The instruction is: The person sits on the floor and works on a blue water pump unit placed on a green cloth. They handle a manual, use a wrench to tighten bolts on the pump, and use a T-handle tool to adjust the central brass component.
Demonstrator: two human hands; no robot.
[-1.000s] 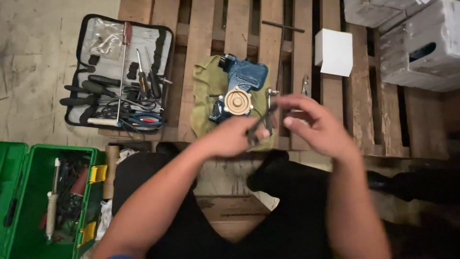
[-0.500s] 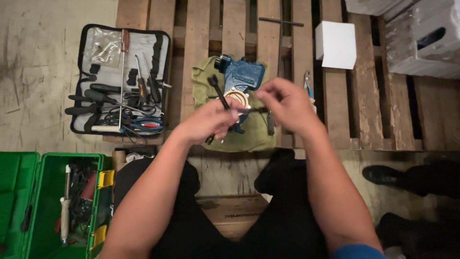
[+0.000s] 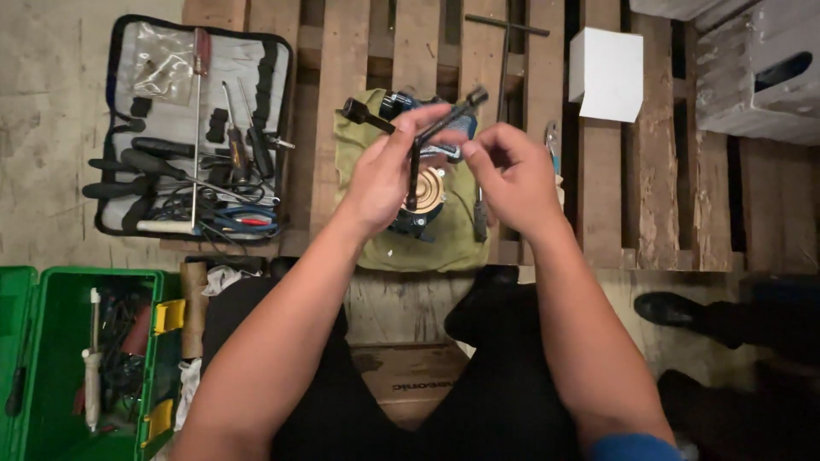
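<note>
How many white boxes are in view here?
2. One small white box sits on the wooden pallet, up and right of the hands. A larger white box with a handle slot fills the top right corner, partly cut off by the frame; others may lie outside it.

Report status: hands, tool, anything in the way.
Left hand grips three-way wrench. Right hand beside it, empty as far as visible. Motor on green cloth below. Nothing obstructing.

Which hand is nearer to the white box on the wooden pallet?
The right hand. It is just left of and slightly below the white box, while the left hand, gripping the black three-way socket wrench, is farther left.
</note>
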